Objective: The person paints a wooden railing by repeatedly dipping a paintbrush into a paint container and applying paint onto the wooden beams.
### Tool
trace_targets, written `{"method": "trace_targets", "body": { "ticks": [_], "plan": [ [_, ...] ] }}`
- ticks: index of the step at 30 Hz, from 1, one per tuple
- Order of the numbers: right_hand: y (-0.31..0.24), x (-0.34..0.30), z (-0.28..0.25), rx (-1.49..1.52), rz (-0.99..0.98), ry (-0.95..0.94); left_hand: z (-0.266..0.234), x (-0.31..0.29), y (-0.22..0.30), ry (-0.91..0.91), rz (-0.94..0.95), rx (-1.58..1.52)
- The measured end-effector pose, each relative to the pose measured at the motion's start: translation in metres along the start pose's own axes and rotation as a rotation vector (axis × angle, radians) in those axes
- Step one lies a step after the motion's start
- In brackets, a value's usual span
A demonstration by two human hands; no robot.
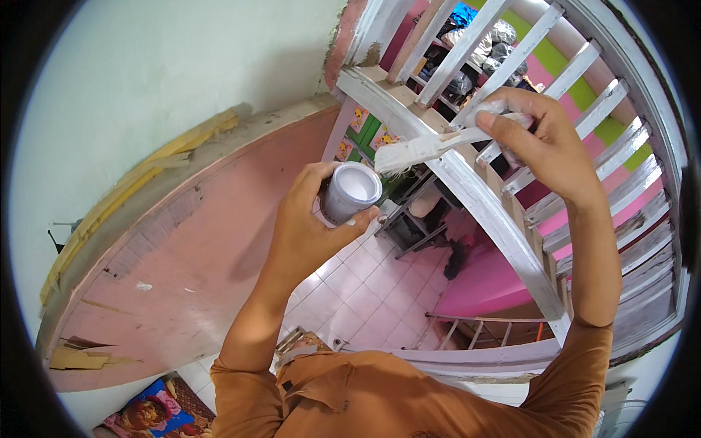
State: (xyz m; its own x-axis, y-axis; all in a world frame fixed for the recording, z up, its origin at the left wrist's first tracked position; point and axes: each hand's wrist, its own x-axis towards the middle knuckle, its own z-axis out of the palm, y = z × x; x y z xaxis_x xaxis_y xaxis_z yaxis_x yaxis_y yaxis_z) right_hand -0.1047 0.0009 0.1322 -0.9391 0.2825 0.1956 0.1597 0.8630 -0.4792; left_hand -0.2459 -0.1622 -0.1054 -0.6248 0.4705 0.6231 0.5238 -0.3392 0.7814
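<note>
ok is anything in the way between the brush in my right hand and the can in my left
Nothing visible stands between them: the brush has its bristles right by the rim of the open can. The white beam appears behind the brush, not between it and the can.

Left hand (307, 215) cupped, right hand (544, 150) higher

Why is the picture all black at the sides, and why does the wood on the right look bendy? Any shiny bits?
Head view: the fisheye lens leaves black rims and bows the white outer rail; in the same head view, light glares off the tiled floor, while the paint can and paintbrush look fairly sharp.
</note>
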Motion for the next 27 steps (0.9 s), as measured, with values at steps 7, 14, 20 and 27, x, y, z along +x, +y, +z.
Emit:
{"method": "trace_targets", "body": {
  "ticks": [7, 14, 20, 27],
  "plan": [
    [0.004, 0.013, 0.014, -0.037, -0.003, -0.064, 0.01, 0.021, 0.0, 0.034, 0.007, -0.036],
    [0.021, 0.028, 0.012, -0.079, -0.122, -0.015, 0.01, 0.04, 0.003, 0.0, 0.0, -0.095],
    [0.017, 0.032, 0.001, 0.039, 0.03, 0.055, 0.011, 0.065, 0.01, 0.018, 0.019, -0.103],
    [0.023, 0.043, -0.016, 0.226, 0.081, 0.184, 0.018, 0.106, 0.012, 0.11, 0.047, -0.095]
  ]
}}
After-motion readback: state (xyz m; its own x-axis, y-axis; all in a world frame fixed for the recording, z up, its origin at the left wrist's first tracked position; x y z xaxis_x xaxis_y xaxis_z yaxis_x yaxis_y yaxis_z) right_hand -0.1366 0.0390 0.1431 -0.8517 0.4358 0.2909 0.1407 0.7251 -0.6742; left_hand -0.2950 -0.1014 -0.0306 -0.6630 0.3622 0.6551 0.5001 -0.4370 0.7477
